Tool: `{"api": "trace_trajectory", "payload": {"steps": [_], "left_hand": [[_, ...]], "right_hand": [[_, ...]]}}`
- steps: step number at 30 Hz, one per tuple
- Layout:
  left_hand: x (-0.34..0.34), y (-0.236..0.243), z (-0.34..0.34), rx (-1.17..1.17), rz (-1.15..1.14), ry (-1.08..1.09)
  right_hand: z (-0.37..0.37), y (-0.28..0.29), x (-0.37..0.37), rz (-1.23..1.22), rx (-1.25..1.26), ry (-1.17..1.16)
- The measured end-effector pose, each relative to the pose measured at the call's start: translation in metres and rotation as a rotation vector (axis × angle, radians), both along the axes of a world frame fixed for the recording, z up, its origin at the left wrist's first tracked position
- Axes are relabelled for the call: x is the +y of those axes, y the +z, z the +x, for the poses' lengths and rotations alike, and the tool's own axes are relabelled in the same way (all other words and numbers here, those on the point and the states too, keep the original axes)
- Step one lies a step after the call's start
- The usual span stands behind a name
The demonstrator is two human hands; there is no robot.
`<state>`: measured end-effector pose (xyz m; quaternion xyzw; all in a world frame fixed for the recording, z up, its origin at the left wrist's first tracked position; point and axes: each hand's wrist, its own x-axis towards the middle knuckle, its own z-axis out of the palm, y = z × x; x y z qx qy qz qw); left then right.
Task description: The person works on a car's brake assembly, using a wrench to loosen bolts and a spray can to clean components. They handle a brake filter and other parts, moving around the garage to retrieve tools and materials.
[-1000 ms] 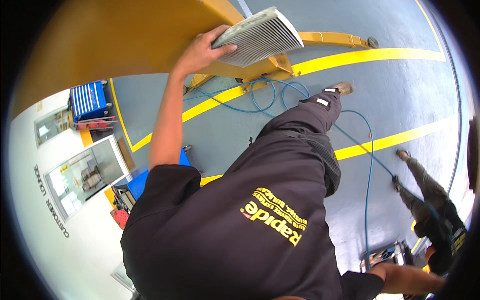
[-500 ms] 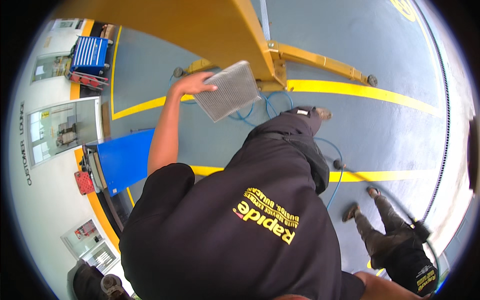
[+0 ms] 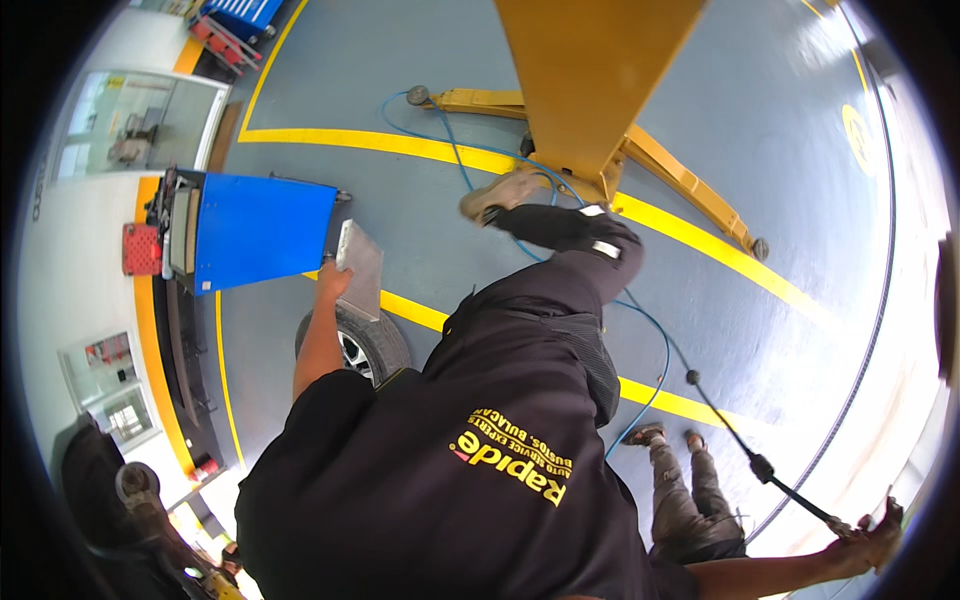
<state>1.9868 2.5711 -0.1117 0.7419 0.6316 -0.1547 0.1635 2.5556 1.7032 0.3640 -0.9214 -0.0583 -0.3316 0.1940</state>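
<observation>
Pale grey and white-edged, a flat rectangular panel (image 3: 364, 275) hangs from the left hand (image 3: 336, 281), whose fingers grip it along its left side; the panel is tilted, with its broad face turned toward the person's body, and it is held out to the left over the grey floor (image 3: 345, 70). Just below it in the view is a wheel (image 3: 388, 338) with a dark tyre and a spoked rim, partly hidden by the panel and the black shirt (image 3: 400, 500); whether panel and tyre touch, I cannot tell. Just left of the left hand is a blue cabinet (image 3: 265, 235) on casters, its side facing up in the view; a red perforated piece (image 3: 142, 249) sits beyond its far end. Out at the lower right, the right hand (image 3: 878, 538) is beside a black hose (image 3: 728, 428) with a metal fitting near the wrist; whether it grasps the hose or is loose, I cannot tell. Ahead, a yellow column (image 3: 590, 80) meets the floor between two splayed legs; a thin blue hose (image 3: 665, 345) winds around its foot and past the person's legs; a co-worker's legs (image 3: 685, 490) show at the lower right.
</observation>
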Motion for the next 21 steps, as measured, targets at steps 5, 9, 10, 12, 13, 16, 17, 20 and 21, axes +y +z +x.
{"api": "trace_trajectory", "payload": {"steps": [5,9,10,12,13,16,17,20,21], "left_hand": [[-0.001,0.004,-0.006,-0.091,0.009,0.059],[0.046,-0.009,-0.054,-0.175,-0.088,0.109],[0.056,-0.009,-0.071,-0.194,-0.162,0.149],[0.060,-0.012,-0.107,-0.174,-0.018,0.127],[0.065,-0.014,-0.135,-0.127,0.079,0.114],[0.115,-0.013,-0.183,-0.146,0.036,0.191],[0.124,-0.008,-0.197,-0.173,-0.025,0.250],[0.152,-0.003,-0.232,-0.097,-0.012,0.301],[0.153,0.000,-0.233,-0.102,0.068,0.315]], "right_hand": [[-0.035,-0.060,0.130,0.159,0.231,0.299],[-0.082,-0.111,0.277,0.274,0.560,0.733],[-0.092,-0.117,0.328,0.253,0.654,0.864],[-0.109,-0.131,0.435,0.128,0.808,1.039],[-0.114,-0.136,0.485,-0.004,0.864,1.057],[-0.133,-0.161,0.638,-0.103,0.728,0.976],[-0.137,-0.170,0.678,-0.104,0.648,0.917],[-0.130,-0.146,0.777,-0.112,0.774,0.873],[-0.126,-0.139,0.793,-0.023,0.713,0.859]]}}
